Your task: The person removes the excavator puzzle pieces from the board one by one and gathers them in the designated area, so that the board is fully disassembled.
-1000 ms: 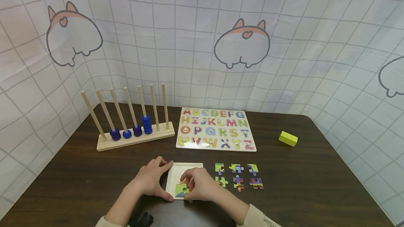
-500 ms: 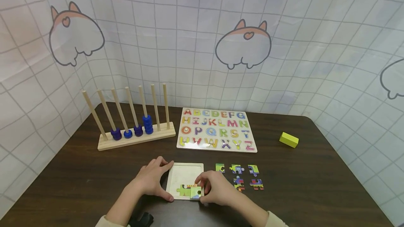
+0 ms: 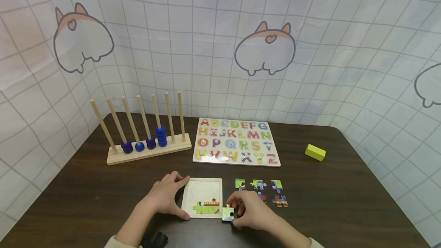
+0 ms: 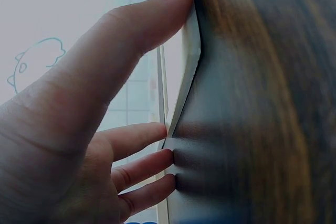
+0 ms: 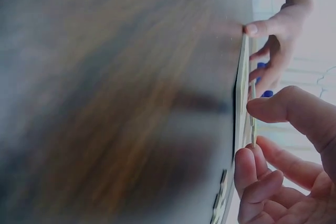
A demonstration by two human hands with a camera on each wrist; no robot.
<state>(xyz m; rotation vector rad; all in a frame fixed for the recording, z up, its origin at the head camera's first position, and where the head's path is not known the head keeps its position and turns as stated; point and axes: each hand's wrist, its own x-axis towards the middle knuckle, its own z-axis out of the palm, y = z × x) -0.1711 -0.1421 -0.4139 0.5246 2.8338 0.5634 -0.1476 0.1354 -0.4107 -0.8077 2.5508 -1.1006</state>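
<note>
My left hand (image 3: 167, 194) rests at the left side of a square wooden puzzle tray (image 3: 200, 181), thumb on the near corner and index finger at the far corner. In the left wrist view its fingers (image 4: 139, 135) are extended and spread. Joined green pieces (image 3: 206, 209) with a red-and-yellow band lie along the tray's lower right. My right hand (image 3: 253, 210) pinches a pale green jigsaw piece (image 3: 226, 214) between thumb and fingertips, just right of the tray's near right corner. The right wrist view shows that piece (image 5: 253, 132) edge-on.
Loose jigsaw pieces (image 3: 276, 185) lie in rows right of the tray, some partly hidden by my right hand. Behind stand an alphabet board (image 3: 236, 142) and a peg rack (image 3: 151, 152) with blue and purple rings. A yellow block (image 3: 315, 152) lies far right.
My right hand has carried the pinched piece rightward from over the tray's lower left to beyond its right edge, uncovering the green pieces in the tray. My left hand has stayed in place.
</note>
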